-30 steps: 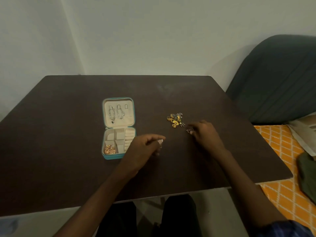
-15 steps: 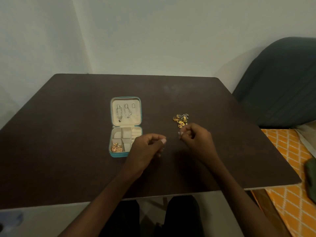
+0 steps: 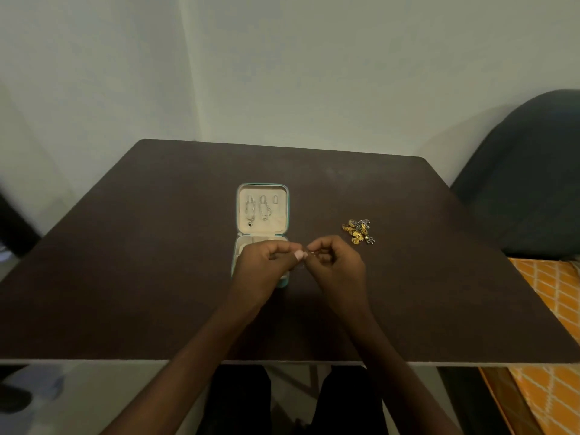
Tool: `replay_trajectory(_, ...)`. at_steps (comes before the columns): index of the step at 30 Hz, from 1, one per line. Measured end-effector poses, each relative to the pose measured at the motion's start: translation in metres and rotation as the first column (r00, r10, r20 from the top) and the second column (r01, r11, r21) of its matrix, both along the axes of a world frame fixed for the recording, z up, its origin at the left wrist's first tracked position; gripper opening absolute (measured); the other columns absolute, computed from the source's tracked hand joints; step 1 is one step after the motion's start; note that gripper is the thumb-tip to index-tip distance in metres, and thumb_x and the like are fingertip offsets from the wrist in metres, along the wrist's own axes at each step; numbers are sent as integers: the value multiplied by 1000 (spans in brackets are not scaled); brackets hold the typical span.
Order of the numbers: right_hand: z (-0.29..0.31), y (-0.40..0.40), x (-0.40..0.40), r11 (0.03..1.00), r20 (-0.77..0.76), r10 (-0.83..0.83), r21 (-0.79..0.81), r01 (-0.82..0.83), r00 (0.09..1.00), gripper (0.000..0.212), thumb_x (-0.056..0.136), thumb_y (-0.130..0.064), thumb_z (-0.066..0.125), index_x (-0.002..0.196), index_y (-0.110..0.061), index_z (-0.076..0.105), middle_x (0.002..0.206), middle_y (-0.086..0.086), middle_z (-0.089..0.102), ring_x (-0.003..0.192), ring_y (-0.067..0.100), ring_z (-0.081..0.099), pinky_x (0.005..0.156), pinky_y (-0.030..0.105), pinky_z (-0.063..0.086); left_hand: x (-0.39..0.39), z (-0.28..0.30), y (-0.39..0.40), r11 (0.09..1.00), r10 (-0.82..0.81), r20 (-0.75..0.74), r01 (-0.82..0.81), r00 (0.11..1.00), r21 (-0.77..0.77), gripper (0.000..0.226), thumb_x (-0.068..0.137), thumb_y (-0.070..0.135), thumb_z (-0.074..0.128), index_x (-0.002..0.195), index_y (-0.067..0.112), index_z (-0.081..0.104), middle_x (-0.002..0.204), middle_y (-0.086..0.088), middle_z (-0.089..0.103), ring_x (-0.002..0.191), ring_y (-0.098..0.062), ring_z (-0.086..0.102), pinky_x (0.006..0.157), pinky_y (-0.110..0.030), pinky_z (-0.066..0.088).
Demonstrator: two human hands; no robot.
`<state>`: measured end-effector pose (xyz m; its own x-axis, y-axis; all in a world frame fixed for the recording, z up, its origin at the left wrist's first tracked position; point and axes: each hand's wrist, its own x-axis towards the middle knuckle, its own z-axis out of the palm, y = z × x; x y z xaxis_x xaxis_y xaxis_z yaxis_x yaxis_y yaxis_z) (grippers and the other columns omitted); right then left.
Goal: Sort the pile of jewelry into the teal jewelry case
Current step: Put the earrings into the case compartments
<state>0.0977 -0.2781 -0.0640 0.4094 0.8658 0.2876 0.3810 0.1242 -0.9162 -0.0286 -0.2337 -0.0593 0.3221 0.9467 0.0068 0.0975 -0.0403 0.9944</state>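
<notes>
Between the two sets of fingertips a tiny piece of jewelry (image 3: pixel 306 253) is pinched, too small and blurred to name; the left hand (image 3: pixel 266 268) and the right hand (image 3: pixel 337 265) both have their fingers curled in, thumb against forefinger, meeting just above the near right corner of the teal jewelry case (image 3: pixel 262 215). Such a piece is likely very light, hard and slippery, easy to drop and lose against the dark table (image 3: pixel 125 277), so a fingertip pinch on its body or hook seems the sensible hold, kept low over the case. The case lies open, its cream lid flat on the far side with two silver earrings (image 3: pixel 257 208) fastened in it, while the left hand covers most of the near compartments. The remaining pile of jewelry (image 3: pixel 357 231), gold and dark silver pieces tangled together, sits to the right of the case, just beyond the right hand. Half a second ago the hands were apart, the right one by the pile; now they have come together over the case.
</notes>
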Motion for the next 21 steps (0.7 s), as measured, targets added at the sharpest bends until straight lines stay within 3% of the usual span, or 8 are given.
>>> replay_trajectory(3, 0, 9, -9, 999, 2, 33, -25, -33, 999, 18, 76, -4, 71, 77, -19, 62, 73, -8, 64, 64, -1, 59, 58, 11, 47, -16, -3, 16, 992, 101, -141, -90, 985, 84, 5, 78, 15, 72, 82, 18, 71, 79, 3, 72, 75, -5, 69, 70, -20, 54)
replay_trajectory(6, -2, 13, -15, 997, -1, 57, -48, -57, 998, 16, 76, -7, 72, 77, -20, 63, 77, -4, 68, 72, 6, 65, 65, 23, 56, -29, -8, 28, 977, 162, -343, -101, 925, 190, 6, 77, 20, 74, 76, 24, 69, 71, 11, 69, 66, 2, 66, 60, -15, 53)
replay_trajectory(8, -4, 14, -19, 996, -35, 54, -64, -56, 998, 16, 75, -10, 74, 75, -22, 63, 75, -1, 69, 73, 13, 68, 66, 30, 58, -33, -12, 32, 974, 163, -448, -70, 879, 217, 4, 77, 22, 73, 79, 20, 71, 76, 8, 69, 71, -1, 65, 62, -18, 53)
replay_trajectory(10, -4, 14, -21, 996, -43, 47, -73, -50, 998, 15, 75, -11, 75, 73, -21, 63, 67, -3, 68, 65, 9, 66, 63, 25, 56, -33, -17, 33, 969, 159, -524, -30, 837, 246, 8, 78, 26, 73, 83, 20, 72, 82, 5, 70, 76, -5, 65, 64, -20, 52)
replay_trajectory(12, -4, 13, -22, 995, -29, 61, -77, -63, 998, 11, 75, -13, 75, 75, -19, 65, 62, -6, 66, 60, 1, 62, 59, 18, 51, -33, -19, 34, 957, 178, -583, -1, 793, 291, 8, 79, 31, 71, 83, 24, 71, 85, 4, 72, 80, -10, 66, 71, -31, 56)
replay_trajectory(14, -4, 11, -23, 992, -18, 86, -90, -88, 996, 5, 78, -16, 73, 81, -17, 70, 68, -10, 68, 66, -2, 64, 60, 11, 49, -31, -20, 33, 941, 194, -649, 47, 736, 335, 10, 82, 35, 66, 86, 27, 70, 89, 3, 72, 84, -13, 66, 77, -37, 55)
replay_trajectory(17, -5, 12, -23, 991, 30, 94, -102, -90, 995, 12, 82, -16, 68, 93, -15, 73, 80, -14, 68, 74, -6, 64, 65, 10, 50, -26, -19, 31, 913, 228, -731, 120, 644, 390, 15, 88, 36, 59, 97, 27, 67, 98, 0, 71, 92, -18, 65, 83, -38, 51)
replay_trajectory(21, -8, 14, -23, 986, -5, 81, -144, -80, 997, 19, 88, -11, 60, 104, -12, 71, 79, -6, 69, 67, 3, 64, 68, 25, 55, -20, -21, 29, 879, 255, -788, 205, 561, 431, 21, 93, 31, 52, 107, 22, 64, 108, -7, 68, 99, -24, 62, 86, -36, 48)
